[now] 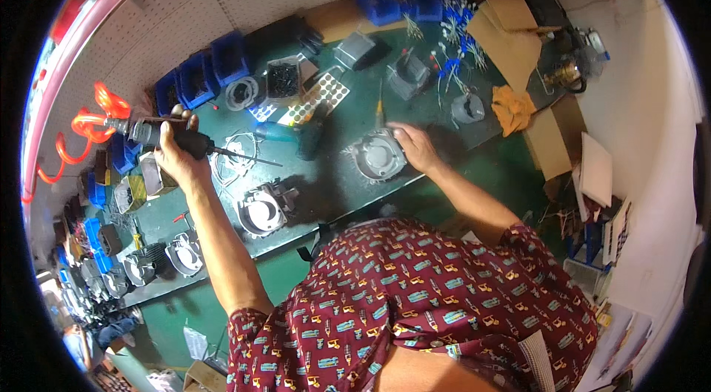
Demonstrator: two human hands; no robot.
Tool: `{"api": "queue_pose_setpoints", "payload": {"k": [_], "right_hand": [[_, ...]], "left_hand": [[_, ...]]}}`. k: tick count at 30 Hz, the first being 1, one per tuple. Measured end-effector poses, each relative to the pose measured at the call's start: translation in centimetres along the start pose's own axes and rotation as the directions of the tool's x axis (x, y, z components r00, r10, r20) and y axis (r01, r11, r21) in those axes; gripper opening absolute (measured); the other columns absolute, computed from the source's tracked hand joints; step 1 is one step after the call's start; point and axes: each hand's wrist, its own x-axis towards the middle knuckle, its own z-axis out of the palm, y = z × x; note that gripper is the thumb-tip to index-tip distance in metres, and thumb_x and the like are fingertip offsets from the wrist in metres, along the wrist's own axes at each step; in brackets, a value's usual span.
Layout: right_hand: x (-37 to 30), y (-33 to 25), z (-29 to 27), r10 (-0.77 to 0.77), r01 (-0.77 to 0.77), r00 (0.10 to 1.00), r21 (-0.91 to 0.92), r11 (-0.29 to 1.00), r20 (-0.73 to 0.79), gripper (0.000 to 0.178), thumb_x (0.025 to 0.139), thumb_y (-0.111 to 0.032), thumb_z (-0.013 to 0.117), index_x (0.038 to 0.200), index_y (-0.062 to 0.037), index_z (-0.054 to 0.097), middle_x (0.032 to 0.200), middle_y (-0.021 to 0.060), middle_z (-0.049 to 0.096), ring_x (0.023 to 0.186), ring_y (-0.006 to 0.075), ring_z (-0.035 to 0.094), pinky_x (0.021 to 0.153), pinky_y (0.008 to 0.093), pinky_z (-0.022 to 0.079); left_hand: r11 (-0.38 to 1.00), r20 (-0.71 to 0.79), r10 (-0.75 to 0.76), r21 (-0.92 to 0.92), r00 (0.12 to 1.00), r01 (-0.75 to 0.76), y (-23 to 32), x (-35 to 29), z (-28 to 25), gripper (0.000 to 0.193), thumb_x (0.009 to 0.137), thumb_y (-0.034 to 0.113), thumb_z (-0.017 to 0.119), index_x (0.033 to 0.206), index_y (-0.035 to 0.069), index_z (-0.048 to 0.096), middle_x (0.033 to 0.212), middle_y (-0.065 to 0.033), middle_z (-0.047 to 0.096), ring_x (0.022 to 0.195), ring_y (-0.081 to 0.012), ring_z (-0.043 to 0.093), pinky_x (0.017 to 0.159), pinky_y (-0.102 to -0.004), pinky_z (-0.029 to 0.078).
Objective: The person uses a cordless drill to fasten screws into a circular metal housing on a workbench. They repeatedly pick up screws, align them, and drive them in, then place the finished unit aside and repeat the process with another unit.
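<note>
Left hand (176, 155) is wrapped tight around a black air screwdriver (185, 142), held up off the green table (326, 177) with the long bit pointing right, roughly toward the work. The orange coiled hose (81, 133) trails off behind it to the left. Right hand (416, 148) rests on the rim of a round grey casting (378, 157) sitting flat on the table in front of the person, fingers curled over the far edge. I can't tell if it's truly gripping or just steadying it.

Another similar casting (261, 210) sits nearer the table's front edge, below the driver, and more are lined up along the left. Blue bins (215, 66) run along the pegboard at the back, and an orange rag (512, 109) lies off to the right.

If I were doing this, I'd keep the right hand pinning the casting so it can't spin, bring the bit down straight and square onto the fastener before squeezing the trigger, and keep fingers clear of the hole being driven. That hose looks like it could tug the driver sideways, so leave it slack.
</note>
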Motion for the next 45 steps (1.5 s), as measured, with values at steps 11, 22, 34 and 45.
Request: {"api": "queue_pose_setpoints", "payload": {"k": [11, 22, 34, 45], "right_hand": [[0.0, 3.0, 1.8, -0.094, 0.108, 0.994, 0.326, 0.939, -0.058, 0.038, 0.100, -0.027, 0.048, 0.119, 0.0028, 0.064, 0.113, 0.0190, 0.070, 0.105, 0.0269, 0.066, 0.093, 0.0345, 0.049], [0.3, 2.0, 2.3, 0.043, -0.024, 0.999, 0.433, 0.901, -0.033, 0.039, 0.098, -0.029, 0.048, 0.113, 0.0020, 0.067, 0.107, 0.0204, 0.070, 0.100, 0.0264, 0.068, 0.089, 0.0357, 0.050], [1.4, 1.5, 4.5, -0.094, 0.118, 0.992, 0.358, 0.926, -0.084, 0.040, 0.099, -0.027, 0.044, 0.113, 0.0046, 0.065, 0.109, 0.0221, 0.069, 0.102, 0.0306, 0.067, 0.093, 0.0362, 0.048], [1.3, 0.7, 4.4, -0.049, 0.062, 0.998, 0.424, 0.903, -0.041, 0.042, 0.099, -0.027, 0.041, 0.112, 0.0045, 0.066, 0.107, 0.0230, 0.070, 0.100, 0.0326, 0.068, 0.090, 0.0370, 0.049]], "left_hand": [[0.995, 0.351, -0.067, -0.043, 0.934, 0.087, 1.4, -16.8, 12.3, 0.032, 0.081, 0.003, 0.068, 0.112, 0.008, 0.058, 0.107, -0.0124, 0.065, 0.102, -0.0254, 0.060, 0.102, -0.0421, 0.045], [0.958, 0.391, -0.067, 0.282, 0.918, -0.050, -4.8, -24.7, 16.2, 0.030, 0.083, -0.006, 0.063, 0.106, 0.007, 0.049, 0.094, -0.0098, 0.062, 0.091, -0.0216, 0.061, 0.090, -0.0371, 0.047], [0.917, 0.364, -0.066, 0.390, 0.929, -0.088, -6.5, -23.5, 13.7, 0.025, 0.084, -0.005, 0.068, 0.103, 0.004, 0.054, 0.097, -0.0079, 0.065, 0.091, -0.0152, 0.062, 0.084, -0.0299, 0.051], [0.958, 0.324, -0.043, 0.281, 0.945, -0.053, -6.5, -23.8, 13.0, 0.028, 0.085, -0.002, 0.071, 0.106, 0.005, 0.054, 0.100, -0.0098, 0.067, 0.093, -0.0176, 0.063, 0.086, -0.0333, 0.052]]}}
